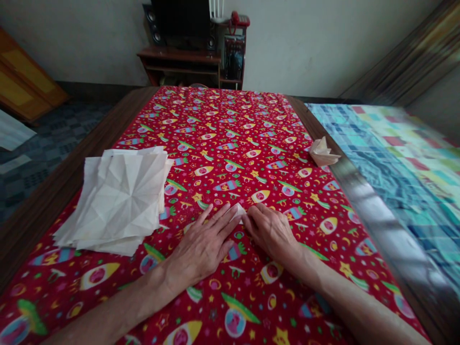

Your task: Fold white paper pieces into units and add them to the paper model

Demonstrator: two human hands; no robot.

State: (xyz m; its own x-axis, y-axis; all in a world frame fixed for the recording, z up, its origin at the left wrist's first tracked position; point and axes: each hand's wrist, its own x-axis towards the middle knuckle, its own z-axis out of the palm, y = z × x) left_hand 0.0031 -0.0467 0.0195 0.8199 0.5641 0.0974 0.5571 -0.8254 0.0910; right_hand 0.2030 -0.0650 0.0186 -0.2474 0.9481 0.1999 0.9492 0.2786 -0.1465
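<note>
My left hand lies flat on the red patterned tablecloth, fingers stretched out and pressing on a small folded white paper. My right hand meets it from the right, fingers curled and pinching the same paper's edge. Most of the paper is hidden under the two hands. A stack of creased white paper sheets lies to the left of my left hand.
A finished folded paper figure sits near the table's right edge. The wooden table rim shows on the left. A bed with a chequered blanket lies to the right. A dark cabinet with speakers stands against the far wall.
</note>
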